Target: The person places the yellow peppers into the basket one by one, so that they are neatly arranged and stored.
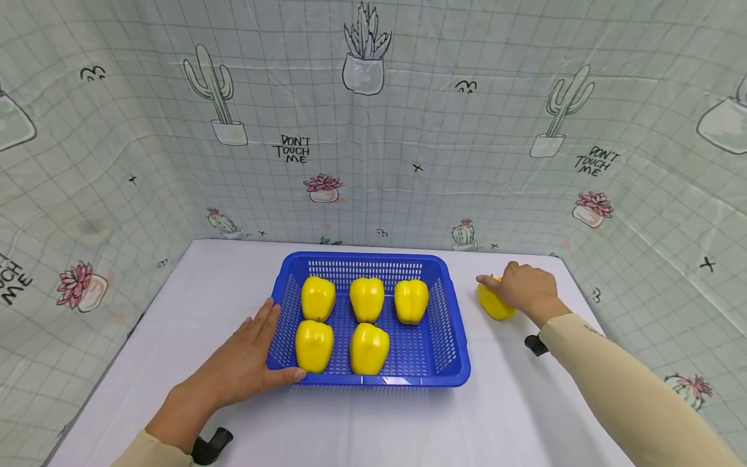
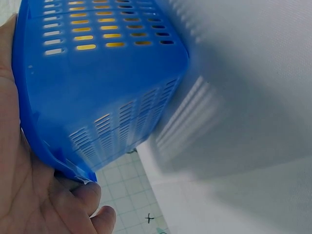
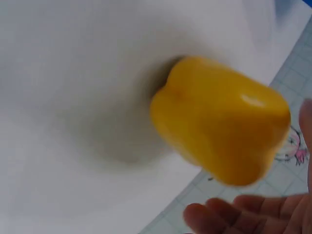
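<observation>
Several yellow bell peppers stand in a blue plastic basket. My left hand rests on the basket's near left corner, its fingers straight along the left rim and its thumb on the front rim. In the left wrist view, the palm lies against the blue rim. To the right of the basket, my right hand reaches over another yellow bell pepper and partly hides it in the head view. A gap shows between that pepper and the loosely bent fingers in the right wrist view.
A white-covered table bears the basket. Behind and at both sides hangs a pale checked cloth printed with cacti. Black wrist devices sit near both wrists.
</observation>
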A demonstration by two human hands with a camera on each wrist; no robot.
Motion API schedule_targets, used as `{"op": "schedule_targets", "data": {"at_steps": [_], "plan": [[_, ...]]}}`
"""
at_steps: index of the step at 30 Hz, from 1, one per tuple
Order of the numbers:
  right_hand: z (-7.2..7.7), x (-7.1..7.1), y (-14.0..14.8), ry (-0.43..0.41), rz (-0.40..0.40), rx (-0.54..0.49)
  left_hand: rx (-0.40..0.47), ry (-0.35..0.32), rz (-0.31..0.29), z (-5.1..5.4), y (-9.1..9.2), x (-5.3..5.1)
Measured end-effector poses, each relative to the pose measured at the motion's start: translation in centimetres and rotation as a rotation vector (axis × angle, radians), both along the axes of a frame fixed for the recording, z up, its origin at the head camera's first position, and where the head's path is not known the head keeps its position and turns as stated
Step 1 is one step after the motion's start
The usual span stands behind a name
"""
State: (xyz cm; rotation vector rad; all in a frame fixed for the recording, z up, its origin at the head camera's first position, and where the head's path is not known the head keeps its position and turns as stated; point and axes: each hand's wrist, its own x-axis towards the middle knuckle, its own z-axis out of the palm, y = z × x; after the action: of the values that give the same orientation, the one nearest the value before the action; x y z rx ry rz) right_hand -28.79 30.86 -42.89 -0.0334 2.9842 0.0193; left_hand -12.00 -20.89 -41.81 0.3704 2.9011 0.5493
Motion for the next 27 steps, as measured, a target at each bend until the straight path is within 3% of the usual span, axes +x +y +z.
{"op": "schedule_targets", "data": {"at_steps": [6, 10, 13, 27], "plan": [[0.7, 0.4, 1.8, 0.081, 0.201, 0.027, 0.001, -0.011, 0.012, 0.1, 0.1, 0.0], [0.5, 0.8, 2.8, 0.098, 0.354, 0.014, 0.002, -0.008, 0.011, 0.2, 0.2, 0.0], [0.1, 1.1, 3.2, 0.104, 0.425, 0.018, 0.000, -0.008, 0.011, 0.2, 0.1, 0.0], [-1.9, 1.0, 3.4, 0.059, 0.481, 0.031, -0.001, -0.026, 0.012, 0.3, 0.2, 0.0]]}}
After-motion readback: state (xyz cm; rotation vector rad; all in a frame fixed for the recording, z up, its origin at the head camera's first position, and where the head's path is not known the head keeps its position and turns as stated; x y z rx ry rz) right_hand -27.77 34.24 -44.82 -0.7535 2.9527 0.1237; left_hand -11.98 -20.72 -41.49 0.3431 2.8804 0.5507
